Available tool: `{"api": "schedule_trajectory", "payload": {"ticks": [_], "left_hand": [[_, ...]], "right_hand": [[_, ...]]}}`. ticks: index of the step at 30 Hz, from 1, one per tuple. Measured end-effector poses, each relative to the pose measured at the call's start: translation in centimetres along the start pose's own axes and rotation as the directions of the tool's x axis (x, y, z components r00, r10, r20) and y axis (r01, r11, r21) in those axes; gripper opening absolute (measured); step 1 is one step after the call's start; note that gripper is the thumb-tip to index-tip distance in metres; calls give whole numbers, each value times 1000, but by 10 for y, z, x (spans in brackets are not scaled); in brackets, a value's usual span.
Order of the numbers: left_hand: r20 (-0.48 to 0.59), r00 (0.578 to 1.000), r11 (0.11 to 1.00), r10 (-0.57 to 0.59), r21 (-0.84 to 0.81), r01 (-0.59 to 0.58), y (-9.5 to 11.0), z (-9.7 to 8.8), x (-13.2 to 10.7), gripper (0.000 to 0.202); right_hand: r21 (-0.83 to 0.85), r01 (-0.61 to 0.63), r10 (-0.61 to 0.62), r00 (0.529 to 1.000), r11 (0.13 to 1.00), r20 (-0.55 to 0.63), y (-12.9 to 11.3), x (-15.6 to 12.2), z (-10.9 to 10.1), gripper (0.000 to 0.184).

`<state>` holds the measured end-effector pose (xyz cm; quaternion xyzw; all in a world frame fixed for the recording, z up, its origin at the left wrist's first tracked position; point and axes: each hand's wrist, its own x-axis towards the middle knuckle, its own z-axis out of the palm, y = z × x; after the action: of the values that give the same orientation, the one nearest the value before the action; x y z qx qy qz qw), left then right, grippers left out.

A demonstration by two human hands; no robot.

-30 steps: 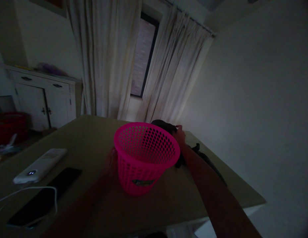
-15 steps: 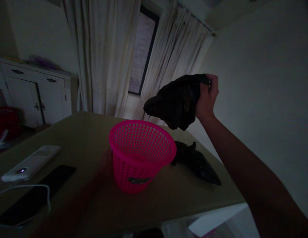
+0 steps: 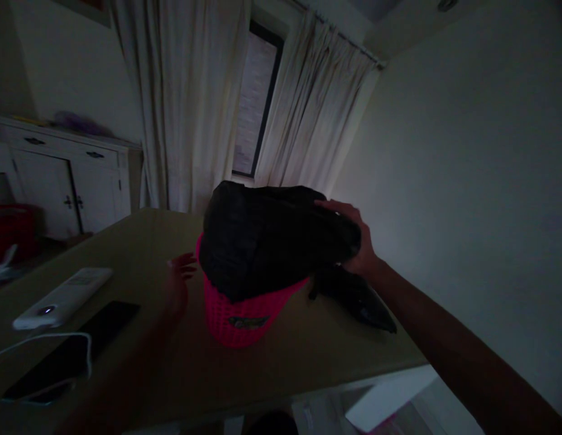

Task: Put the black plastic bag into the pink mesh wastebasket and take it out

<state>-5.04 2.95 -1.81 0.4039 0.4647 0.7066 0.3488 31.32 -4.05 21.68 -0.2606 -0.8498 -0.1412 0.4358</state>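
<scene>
The right hand (image 3: 360, 232) holds a bulky, dark black bundle of soft, creased material (image 3: 262, 235) by its right end, the fingers curled over the top. The bundle lies across the mouth of a bright pink, round plastic basket with perforated walls (image 3: 235, 314), hiding most of its rim; how far it reaches inside cannot be told. The basket stands upright on a large table with a dull olive-tan top (image 3: 290, 362), nearer the near edge than the far one, and carries a small dark, patterned label (image 3: 248, 322) on its front.

The left hand (image 3: 178, 284) is held loosely open and grips nothing, its fingers extended toward the basket's left side, just beside the rim; whether they touch it cannot be told.

A second, shiny black, elongated bundle (image 3: 355, 296) lies right of the basket, toward the table's near right corner, partly beneath the view of the right forearm.

Toward the left edge lie a white, rounded rectangular device (image 3: 66, 296) and, nearer the near left corner, a flat black phone-shaped slab (image 3: 66, 362), with a thin white cable (image 3: 49, 335) looping over it.
</scene>
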Motion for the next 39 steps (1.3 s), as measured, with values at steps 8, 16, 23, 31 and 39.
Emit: {"api": "schedule_trajectory", "payload": {"ticks": [8,16,23,31,39], "left_hand": [[277,906,941,321,11,-337,98,-4,-16,74],[260,842,850,472,118,-513,103,-8,-27,30],[-43,838,806,543,306,-507,89,-15,-41,27],[190,980,970,-57,-222,100,85,-12,-17,43],[222,963,964,-154,-180,195,108,15,10,48]], "right_hand": [[84,-89,76,987,993,140,-12,-78,36,81],[-36,-19,25,986,999,164,-10,-103,54,87],[-180,-76,80,997,981,18,9,-134,55,87],[131,-529,542,834,838,-101,26,-136,68,55],[611,-785,850,390,105,354,55,-83,99,48]]}}
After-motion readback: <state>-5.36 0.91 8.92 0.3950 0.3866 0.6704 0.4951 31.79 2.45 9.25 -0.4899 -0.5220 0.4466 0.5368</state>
